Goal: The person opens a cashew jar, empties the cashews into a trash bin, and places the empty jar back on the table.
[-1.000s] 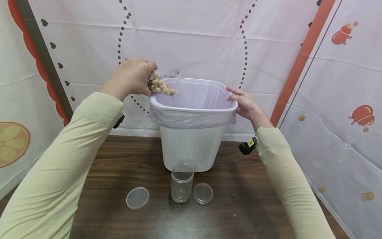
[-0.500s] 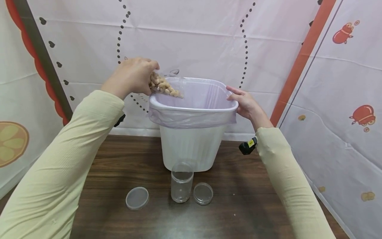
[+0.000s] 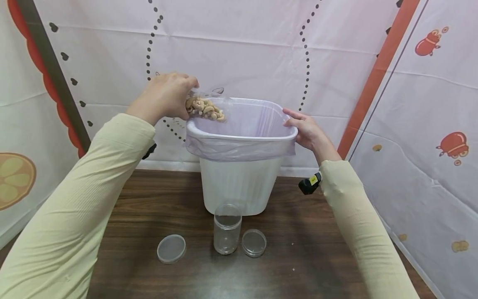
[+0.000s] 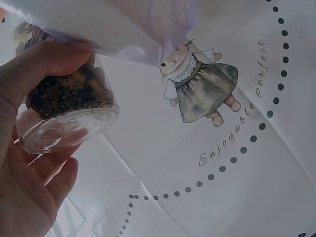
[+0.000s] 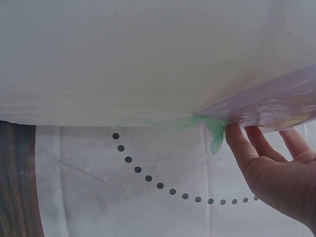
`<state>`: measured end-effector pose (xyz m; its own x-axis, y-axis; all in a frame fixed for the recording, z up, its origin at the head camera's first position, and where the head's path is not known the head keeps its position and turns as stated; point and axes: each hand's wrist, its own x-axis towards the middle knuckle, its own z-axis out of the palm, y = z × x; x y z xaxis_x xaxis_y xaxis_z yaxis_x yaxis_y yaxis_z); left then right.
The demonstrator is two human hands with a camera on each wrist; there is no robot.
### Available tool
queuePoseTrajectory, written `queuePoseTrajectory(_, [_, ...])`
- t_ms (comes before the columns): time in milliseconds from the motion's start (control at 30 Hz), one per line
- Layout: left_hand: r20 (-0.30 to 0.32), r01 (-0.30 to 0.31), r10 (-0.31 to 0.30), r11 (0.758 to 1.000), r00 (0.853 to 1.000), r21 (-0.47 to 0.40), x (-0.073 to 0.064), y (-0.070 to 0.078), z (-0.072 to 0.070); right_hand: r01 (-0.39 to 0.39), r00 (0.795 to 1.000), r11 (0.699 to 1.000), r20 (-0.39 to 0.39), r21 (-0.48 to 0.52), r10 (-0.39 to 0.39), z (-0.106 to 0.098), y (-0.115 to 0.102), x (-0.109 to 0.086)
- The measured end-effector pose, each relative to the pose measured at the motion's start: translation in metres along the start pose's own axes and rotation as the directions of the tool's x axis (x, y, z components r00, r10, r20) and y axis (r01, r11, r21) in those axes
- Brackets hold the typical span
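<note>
My left hand [image 3: 168, 97] holds a clear jar [image 4: 69, 121] tilted on its side over the left rim of a white trash bin [image 3: 239, 182]. Pale, cashew-like nuts [image 3: 205, 109] lie inside the jar, towards its mouth; in the left wrist view, small bits by its base look dark. A thin lilac liner [image 3: 242, 147] is folded over the bin's rim. At the right rim my right hand [image 3: 306, 131] grips the edge through the liner. The right wrist view has its fingers against the liner, beside a green drawstring [image 5: 215, 131].
On the brown wooden table [image 3: 138, 207], an upright clear jar [image 3: 227, 236] stands just in front of the bin. A translucent lid [image 3: 171, 248] lies left of it, and a shallow clear round piece [image 3: 254, 243] lies right. A printed white cloth [image 3: 239, 58] hangs behind.
The tilted jar has shifted slightly to the right, and the nuts inside have rearranged and slid towards its mouth. My right hand and the bin look practically still.
</note>
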<state>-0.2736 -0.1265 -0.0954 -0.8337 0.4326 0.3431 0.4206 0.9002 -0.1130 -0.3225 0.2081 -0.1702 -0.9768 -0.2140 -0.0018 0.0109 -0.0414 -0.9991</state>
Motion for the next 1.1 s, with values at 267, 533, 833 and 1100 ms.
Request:
queuePoseTrajectory(267, [0.020,0.007,-0.007,1.000,1.000,0.003,0.001,0.002,-0.001,0.008,1.000,1.000,0.005,-0.001,-0.008,-0.001,0.001,0.000])
queuePoseTrajectory(533, [0.020,-0.008,0.007,0.999,1.000,0.052,0.002,0.006,-0.002,-0.008,1.000,1.000,0.006,0.006,0.008,0.000,0.000,-0.002])
queuePoseTrajectory(833, [0.015,-0.026,0.025,0.997,1.000,0.074,0.003,0.009,-0.002,-0.005,1.000,0.999,0.004,0.031,0.005,0.000,0.001,0.000])
queuePoseTrajectory(1100, [-0.003,-0.044,0.044,0.995,0.999,0.089,0.003,0.010,0.000,-0.004,1.000,0.999,0.000,0.040,0.004,0.000,0.002,0.001])
